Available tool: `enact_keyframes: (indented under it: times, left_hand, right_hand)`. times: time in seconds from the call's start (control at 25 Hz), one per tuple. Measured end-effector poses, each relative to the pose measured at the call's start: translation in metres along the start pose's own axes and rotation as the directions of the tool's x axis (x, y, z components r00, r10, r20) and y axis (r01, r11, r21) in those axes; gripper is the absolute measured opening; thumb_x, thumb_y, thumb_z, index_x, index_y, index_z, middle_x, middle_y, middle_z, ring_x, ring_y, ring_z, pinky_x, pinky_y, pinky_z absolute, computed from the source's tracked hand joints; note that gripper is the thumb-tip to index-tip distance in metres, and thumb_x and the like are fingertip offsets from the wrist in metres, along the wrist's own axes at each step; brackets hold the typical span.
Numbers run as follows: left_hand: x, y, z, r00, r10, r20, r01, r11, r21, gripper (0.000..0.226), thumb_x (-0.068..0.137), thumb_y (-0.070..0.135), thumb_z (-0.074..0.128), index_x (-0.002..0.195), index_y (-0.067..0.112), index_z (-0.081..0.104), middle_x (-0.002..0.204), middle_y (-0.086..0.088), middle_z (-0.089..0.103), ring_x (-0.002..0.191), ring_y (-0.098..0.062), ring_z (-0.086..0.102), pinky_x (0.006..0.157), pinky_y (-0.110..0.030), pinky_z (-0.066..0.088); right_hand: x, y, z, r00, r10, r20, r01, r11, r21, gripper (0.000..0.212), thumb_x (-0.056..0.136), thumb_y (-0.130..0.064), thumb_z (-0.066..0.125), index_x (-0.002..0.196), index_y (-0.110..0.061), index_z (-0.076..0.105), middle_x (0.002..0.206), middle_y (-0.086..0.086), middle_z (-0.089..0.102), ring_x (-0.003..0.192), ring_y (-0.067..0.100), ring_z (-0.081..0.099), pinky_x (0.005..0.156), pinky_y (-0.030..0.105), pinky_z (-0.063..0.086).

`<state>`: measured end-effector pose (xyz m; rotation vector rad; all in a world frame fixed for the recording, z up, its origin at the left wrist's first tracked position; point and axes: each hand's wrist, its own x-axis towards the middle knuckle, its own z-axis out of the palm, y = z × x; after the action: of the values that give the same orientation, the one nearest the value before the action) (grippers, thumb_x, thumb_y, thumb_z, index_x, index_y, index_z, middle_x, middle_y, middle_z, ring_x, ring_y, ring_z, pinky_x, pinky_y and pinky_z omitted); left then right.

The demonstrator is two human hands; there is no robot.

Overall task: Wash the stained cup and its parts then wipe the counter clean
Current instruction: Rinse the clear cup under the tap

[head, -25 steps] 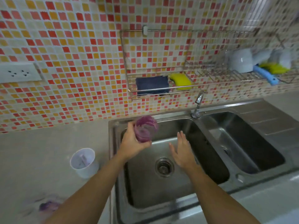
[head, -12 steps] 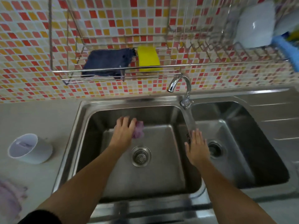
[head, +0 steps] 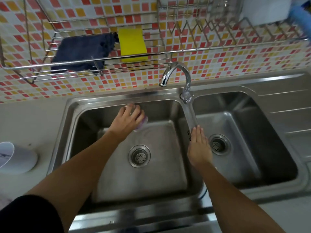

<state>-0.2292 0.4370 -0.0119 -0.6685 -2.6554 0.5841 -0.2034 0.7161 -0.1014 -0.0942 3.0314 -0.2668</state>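
Note:
My left hand (head: 125, 121) reaches into the left sink basin (head: 161, 174) near its back wall and is closed over a purple-stained clear cup part (head: 142, 122); only a blurred edge of it shows past my fingers. My right hand (head: 199, 147) is flat and open, fingers together, over the divider between the two basins, holding nothing. A white cup (head: 15, 157) lies on the counter at the far left edge, with purple marks inside.
A chrome faucet (head: 178, 76) arches over the back of the divider. The wall rack (head: 101, 61) holds a dark blue cloth (head: 84, 49) and a yellow sponge (head: 133, 44). White dishes (head: 264, 9) sit on the right rack. The right basin (head: 244, 145) has a drain.
The view moved closer and down over the sink. My left hand carried the purple part from above the basin down toward its back wall. My right hand shifted right to the divider.

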Motion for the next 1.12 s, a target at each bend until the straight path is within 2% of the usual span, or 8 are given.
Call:
enact_keyframes:
  times: [0.08,0.16,0.28,0.4,0.48,0.6,0.76,1.12]
  left_hand:
    - [0.002,0.0,0.004,0.996,-0.09,-0.003,0.09,0.994,-0.066,0.037,0.077,0.013,0.047,0.109,0.007,0.064,0.108,-0.02,0.065,0.099,-0.04,0.063,0.075,-0.041,0.057]
    - [-0.001,0.003,0.019,0.933,-0.337,0.125,0.36,0.869,-0.339,0.066,0.06,0.006,0.073,0.122,0.006,0.051,0.118,-0.019,0.054,0.109,-0.038,0.051,0.091,-0.045,0.049]
    - [-0.005,0.018,0.024,0.691,-0.572,0.442,0.652,0.228,-0.723,0.085,0.053,0.004,0.081,0.129,0.009,0.041,0.122,-0.013,0.043,0.111,-0.027,0.045,0.095,-0.04,0.046]
    - [-0.001,0.032,0.017,0.573,-0.573,0.586,0.523,-0.294,-0.8,0.086,0.054,-0.004,0.082,0.127,0.014,0.039,0.116,-0.007,0.052,0.102,-0.017,0.056,0.087,-0.034,0.053]
    - [0.007,0.036,0.007,0.569,-0.51,0.645,0.422,-0.492,-0.761,0.084,0.058,-0.013,0.078,0.128,0.013,0.037,0.111,-0.003,0.055,0.096,-0.012,0.057,0.082,-0.027,0.054]
    - [0.022,0.037,0.002,0.61,-0.453,0.65,0.398,-0.534,-0.746,0.081,0.06,-0.018,0.074,0.125,0.013,0.038,0.105,-0.001,0.056,0.093,-0.012,0.058,0.076,-0.023,0.054]
    - [0.031,0.041,-0.003,0.654,-0.388,0.649,0.406,-0.543,-0.735,0.076,0.058,-0.019,0.074,0.115,0.018,0.041,0.101,-0.001,0.058,0.097,-0.017,0.059,0.076,-0.024,0.053]
    - [0.038,0.051,-0.006,0.743,-0.284,0.606,0.396,-0.543,-0.74,0.079,0.057,-0.018,0.075,0.112,0.03,0.043,0.109,-0.003,0.059,0.104,-0.018,0.06,0.084,-0.032,0.054]
  right_hand:
    - [0.002,0.0,0.0,1.0,-0.005,-0.009,0.005,1.0,0.007,0.062,0.093,-0.009,0.032,0.146,-0.002,0.001,0.157,0.015,-0.001,0.145,0.025,-0.001,0.115,0.037,0.005]
    - [-0.002,-0.002,-0.001,1.0,-0.019,-0.024,0.02,0.999,0.047,0.06,0.094,-0.012,0.032,0.146,-0.001,0.005,0.157,0.015,0.003,0.145,0.026,0.003,0.116,0.037,0.009]
    - [-0.002,-0.006,-0.009,0.999,0.015,-0.042,-0.007,0.982,0.191,0.057,0.096,-0.023,0.029,0.146,-0.002,0.016,0.155,0.015,0.015,0.144,0.026,0.015,0.114,0.038,0.019]
    - [0.036,-0.008,-0.032,0.995,0.073,-0.067,-0.045,0.936,0.35,0.062,0.092,-0.019,0.035,0.146,0.0,0.011,0.156,0.015,0.012,0.144,0.026,0.012,0.117,0.038,0.019]
    - [0.076,-0.013,-0.058,0.996,0.076,-0.036,-0.056,0.916,0.398,0.078,0.087,-0.008,0.05,0.147,-0.002,0.001,0.158,0.012,0.001,0.145,0.024,0.003,0.118,0.034,0.008]
    - [0.117,-0.022,-0.086,0.998,-0.039,0.04,0.02,0.922,0.388,0.093,0.078,0.0,0.058,0.148,-0.009,-0.002,0.158,0.006,-0.002,0.144,0.023,0.009,0.116,0.036,0.016]
    - [0.116,-0.025,-0.071,0.907,-0.393,0.15,0.391,0.919,0.039,0.092,0.078,-0.006,0.058,0.148,-0.007,-0.002,0.158,0.008,-0.003,0.145,0.023,-0.002,0.117,0.032,0.005]
    - [0.113,-0.018,-0.061,0.881,-0.44,0.175,0.468,0.865,-0.183,0.077,0.089,-0.025,0.039,0.145,-0.005,-0.01,0.154,0.012,-0.016,0.143,0.024,-0.012,0.119,0.041,0.001]
